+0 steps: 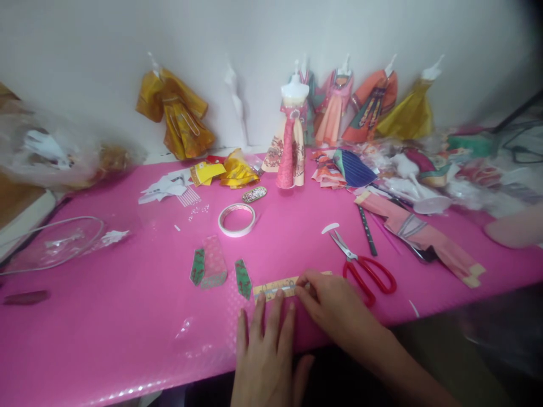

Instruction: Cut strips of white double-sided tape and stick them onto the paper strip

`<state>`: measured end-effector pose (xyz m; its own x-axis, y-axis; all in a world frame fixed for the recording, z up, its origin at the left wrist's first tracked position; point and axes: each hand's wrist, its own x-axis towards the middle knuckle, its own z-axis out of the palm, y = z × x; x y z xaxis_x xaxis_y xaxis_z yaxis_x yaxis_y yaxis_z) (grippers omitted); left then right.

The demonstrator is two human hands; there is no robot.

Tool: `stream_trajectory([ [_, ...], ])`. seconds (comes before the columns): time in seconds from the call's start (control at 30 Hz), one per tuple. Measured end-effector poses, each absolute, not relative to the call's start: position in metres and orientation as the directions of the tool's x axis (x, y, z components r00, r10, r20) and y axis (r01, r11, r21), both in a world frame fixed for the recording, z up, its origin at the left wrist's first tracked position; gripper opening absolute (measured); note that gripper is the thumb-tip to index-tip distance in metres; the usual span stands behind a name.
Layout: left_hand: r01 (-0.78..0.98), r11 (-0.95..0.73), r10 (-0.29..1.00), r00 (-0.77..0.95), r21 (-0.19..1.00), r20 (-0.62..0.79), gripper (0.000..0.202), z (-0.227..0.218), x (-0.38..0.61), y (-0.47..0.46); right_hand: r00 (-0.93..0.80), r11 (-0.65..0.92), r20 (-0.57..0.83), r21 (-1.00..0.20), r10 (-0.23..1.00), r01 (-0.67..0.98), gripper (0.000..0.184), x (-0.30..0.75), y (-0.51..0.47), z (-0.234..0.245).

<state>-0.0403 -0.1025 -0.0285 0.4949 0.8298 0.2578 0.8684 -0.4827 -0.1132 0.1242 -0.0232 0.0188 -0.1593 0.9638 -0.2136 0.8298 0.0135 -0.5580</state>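
A tan patterned strip (278, 283) with a pale band along its middle lies flat near the table's front edge. My left hand (265, 345) is spread, its fingertips resting on the strip's lower edge at the left. Over the strip's right half, my right hand (335, 297) has thumb and forefinger pinched together on the band; whatever is between them is too small to make out. Just left of the strip lies a green patterned piece (243, 278), with another green piece (197, 267) and a pink panel (214, 263) farther left. Red-handled scissors (360, 265) lie partly spread beside my right hand.
A tape roll (236, 220) lies mid-table below a speckled oval case (254, 194). Dressed doll forms (292, 135) and a bare form (236, 104) line the wall. Pink cloth (418, 232), a dark pencil (367, 230) and plastic-wrapped pieces crowd the right.
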Motion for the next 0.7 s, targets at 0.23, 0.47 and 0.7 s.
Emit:
stream_trajectory([
  [0.23, 0.856, -0.500, 0.810, 0.516, -0.133, 0.277, 0.063, -0.031, -0.039, -0.104, -0.161, 0.007, -0.223, -0.564, 0.962, 0.826, 0.018, 0.117, -0.019, 0.018],
  [0.47, 0.855, -0.512, 0.829, 0.517, -0.084, 0.214, 0.064, -0.027, -0.037, -0.099, -0.162, 0.008, -0.224, -0.564, 0.961, 0.826, 0.013, 0.110, -0.016, 0.016],
  [0.7, 0.853, -0.515, 0.829, 0.522, -0.086, 0.202, 0.064, -0.025, -0.036, -0.100, -0.171, 0.022, -0.246, -0.511, 0.954, 0.859, 0.017, 0.108, -0.014, 0.014],
])
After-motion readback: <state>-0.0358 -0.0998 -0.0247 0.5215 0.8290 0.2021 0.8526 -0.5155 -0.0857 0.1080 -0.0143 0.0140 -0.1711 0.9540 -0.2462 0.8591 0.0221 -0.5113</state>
